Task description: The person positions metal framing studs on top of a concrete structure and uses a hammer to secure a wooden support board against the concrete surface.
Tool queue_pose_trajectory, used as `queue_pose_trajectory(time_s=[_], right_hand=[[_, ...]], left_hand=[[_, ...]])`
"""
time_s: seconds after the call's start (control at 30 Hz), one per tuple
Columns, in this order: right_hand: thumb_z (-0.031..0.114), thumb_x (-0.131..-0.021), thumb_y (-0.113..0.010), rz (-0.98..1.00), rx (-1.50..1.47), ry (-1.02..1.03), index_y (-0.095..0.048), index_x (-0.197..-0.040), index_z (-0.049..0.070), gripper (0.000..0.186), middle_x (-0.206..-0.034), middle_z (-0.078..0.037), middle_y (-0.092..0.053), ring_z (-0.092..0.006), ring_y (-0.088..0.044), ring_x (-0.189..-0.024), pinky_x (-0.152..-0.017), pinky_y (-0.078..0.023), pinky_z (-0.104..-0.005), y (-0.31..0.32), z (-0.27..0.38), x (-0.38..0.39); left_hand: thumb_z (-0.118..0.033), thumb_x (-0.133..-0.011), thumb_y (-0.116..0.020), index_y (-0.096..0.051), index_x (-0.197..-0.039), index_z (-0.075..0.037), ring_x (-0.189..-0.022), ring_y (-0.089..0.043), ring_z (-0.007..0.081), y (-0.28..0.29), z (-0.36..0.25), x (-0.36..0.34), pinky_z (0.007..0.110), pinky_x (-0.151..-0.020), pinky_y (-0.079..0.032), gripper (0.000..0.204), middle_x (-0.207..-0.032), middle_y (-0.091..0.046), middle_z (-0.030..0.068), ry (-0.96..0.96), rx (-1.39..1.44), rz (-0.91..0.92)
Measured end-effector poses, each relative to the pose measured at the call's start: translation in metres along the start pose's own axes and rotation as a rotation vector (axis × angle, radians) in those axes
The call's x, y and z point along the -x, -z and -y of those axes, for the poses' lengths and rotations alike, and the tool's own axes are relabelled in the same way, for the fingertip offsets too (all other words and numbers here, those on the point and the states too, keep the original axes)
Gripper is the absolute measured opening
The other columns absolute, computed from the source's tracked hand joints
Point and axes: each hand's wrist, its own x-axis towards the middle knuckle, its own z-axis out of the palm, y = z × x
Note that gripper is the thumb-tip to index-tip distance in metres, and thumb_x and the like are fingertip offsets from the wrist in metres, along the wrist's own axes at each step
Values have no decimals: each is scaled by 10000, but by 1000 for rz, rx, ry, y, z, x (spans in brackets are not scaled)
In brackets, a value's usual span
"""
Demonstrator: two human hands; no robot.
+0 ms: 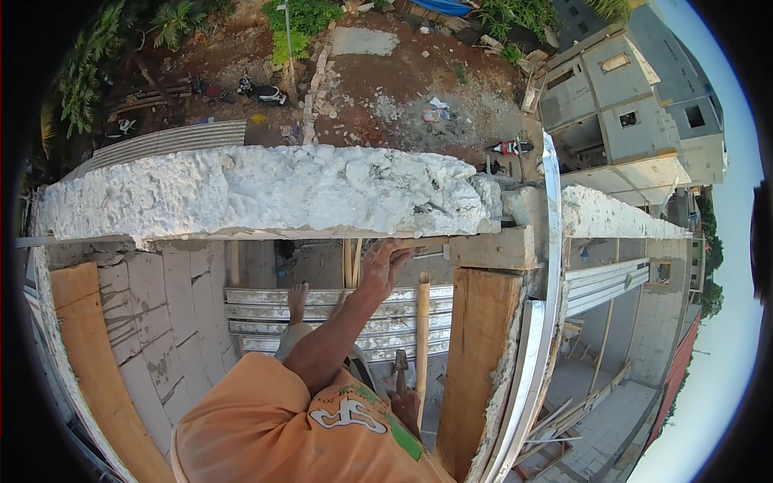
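Note:
My left hand [382, 266] reaches up to the underside of a rough white concrete beam [274, 193]. Its fingers curl at the near end of a thin wooden strip [431, 249] along the beam's lower edge; part of the grip is hidden. Lower down, my right hand [408, 405] is closed round the handle of a hammer [401, 366], head upward. Just right of the hammer stands a bamboo pole [423, 346]. Beyond it is a wide wooden board [481, 354], with a short timber block [495, 248] above, against the beam's right end.
Ribbed metal planks [258, 310] lie below, near my bare foot [298, 302]. A long metal channel [527, 354] runs down the right. Another wooden board [93, 354] flanks the block wall [157, 306] at left. Past the beam, the ground drops far below, with parked motorbikes [262, 91].

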Motion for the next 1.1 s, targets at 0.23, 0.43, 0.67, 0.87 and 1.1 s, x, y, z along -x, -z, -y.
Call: queue_pose_trajectory(time_s=[0.23,0.43,0.67,0.87,1.1], right_hand=[[333,-780,-699,155,-6,-39,-691,-925,-42,402,-843,-291,-678,-450,-678,-869,-770,-501,-509,12,11,11],[325,-794,-676,105,133,-84,-676,-964,-68,428,-906,-317,-670,-474,-659,-927,-810,-503,-516,0,-1,12],[376,-787,-680,110,126,-110,-677,-945,-61,465,-939,-318,-668,-470,-655,-941,-832,-510,-507,-19,-27,-6],[385,-772,-682,46,25,-124,-673,-939,-49,465,-924,-299,-674,-456,-663,-915,-818,-515,-505,-25,-44,-13],[378,-784,-679,44,2,-83,-678,-1009,-2,441,-930,-254,-681,-424,-660,-904,-794,-511,-499,-38,-54,-11]], left_hand=[[-216,-890,-717,-617,-1001,-45,-1023,-679,289,8,7,0,442,-972,-546,227,-1034,-681,135,29,45,57],[-210,-854,-740,-589,-1025,-35,-978,-682,279,16,9,2,401,-950,-562,287,-1006,-655,115,-13,95,62],[-255,-890,-710,-651,-995,-72,-1135,-618,307,37,-6,-1,492,-1078,-443,219,-1161,-652,115,173,42,263],[-293,-861,-692,-639,-1229,-31,-1141,-572,245,39,-44,-36,396,-995,-439,455,-1185,-639,83,115,-612,382],[-338,-841,-726,-577,-1316,11,-1088,-607,212,-79,-77,-4,380,-934,-467,608,-1182,-660,128,242,-1400,696]])
